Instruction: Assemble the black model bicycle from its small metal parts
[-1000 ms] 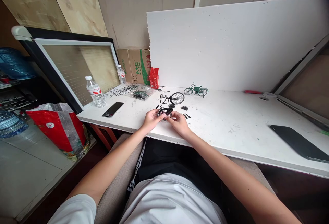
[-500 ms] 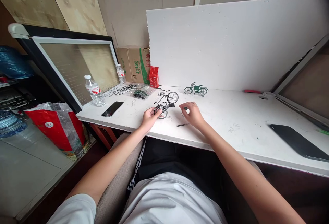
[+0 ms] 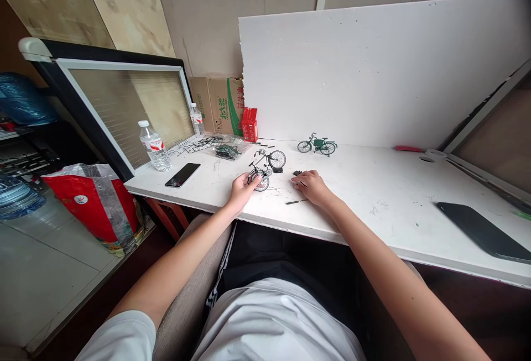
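Note:
My left hand (image 3: 241, 191) is closed on a black model bicycle (image 3: 260, 163), gripping it at the wheel nearest me while the other wheel points away. My right hand (image 3: 312, 187) rests low on the white table with its fingers curled together. Whatever those fingers hold is too small and hidden to name. Just beyond the fingertips lies a small dark piece (image 3: 297, 173). A thin dark rod-like tool (image 3: 293, 202) lies beside the right hand. Between the hands, another small black block (image 3: 277, 170) sits by the bicycle.
A green model bicycle (image 3: 317, 144) stands at the back. Left lie a phone (image 3: 182, 175), black part frames (image 3: 201, 144) and a plastic bag of parts (image 3: 229, 150). Water bottles (image 3: 155, 148) and a red box (image 3: 249, 124) stand near the partition. A dark flat slab (image 3: 483, 229) lies right.
My right hand has come down onto the table, its fingers curling from a raised pinch. The bicycle in my left hand has barely shifted, and its chainwheel now shows more clearly.

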Tool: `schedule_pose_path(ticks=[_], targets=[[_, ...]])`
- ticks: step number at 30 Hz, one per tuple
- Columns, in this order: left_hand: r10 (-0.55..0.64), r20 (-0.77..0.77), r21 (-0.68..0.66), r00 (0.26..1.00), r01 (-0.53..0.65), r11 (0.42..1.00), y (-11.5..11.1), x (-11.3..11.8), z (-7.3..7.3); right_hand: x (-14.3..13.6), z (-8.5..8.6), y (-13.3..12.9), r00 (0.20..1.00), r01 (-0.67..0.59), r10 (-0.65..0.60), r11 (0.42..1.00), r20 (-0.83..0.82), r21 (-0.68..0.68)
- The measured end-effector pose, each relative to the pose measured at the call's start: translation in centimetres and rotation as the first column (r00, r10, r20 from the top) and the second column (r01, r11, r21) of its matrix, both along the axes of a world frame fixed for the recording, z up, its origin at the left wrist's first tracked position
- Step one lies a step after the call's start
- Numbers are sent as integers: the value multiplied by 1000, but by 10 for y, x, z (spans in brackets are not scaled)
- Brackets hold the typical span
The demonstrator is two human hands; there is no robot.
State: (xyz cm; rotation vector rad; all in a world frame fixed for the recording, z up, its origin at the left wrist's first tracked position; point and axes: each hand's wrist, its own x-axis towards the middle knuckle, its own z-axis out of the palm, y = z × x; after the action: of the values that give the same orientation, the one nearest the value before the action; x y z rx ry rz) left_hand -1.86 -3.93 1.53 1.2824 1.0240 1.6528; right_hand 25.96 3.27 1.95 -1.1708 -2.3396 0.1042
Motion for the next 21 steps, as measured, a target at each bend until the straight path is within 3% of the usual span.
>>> schedule_pose_path(ticks=[21], targets=[[-28, -4, -10, 1000, 28, 1000, -3, 2, 3, -9, 5, -14, 1000, -17, 18, 999, 17, -28]])
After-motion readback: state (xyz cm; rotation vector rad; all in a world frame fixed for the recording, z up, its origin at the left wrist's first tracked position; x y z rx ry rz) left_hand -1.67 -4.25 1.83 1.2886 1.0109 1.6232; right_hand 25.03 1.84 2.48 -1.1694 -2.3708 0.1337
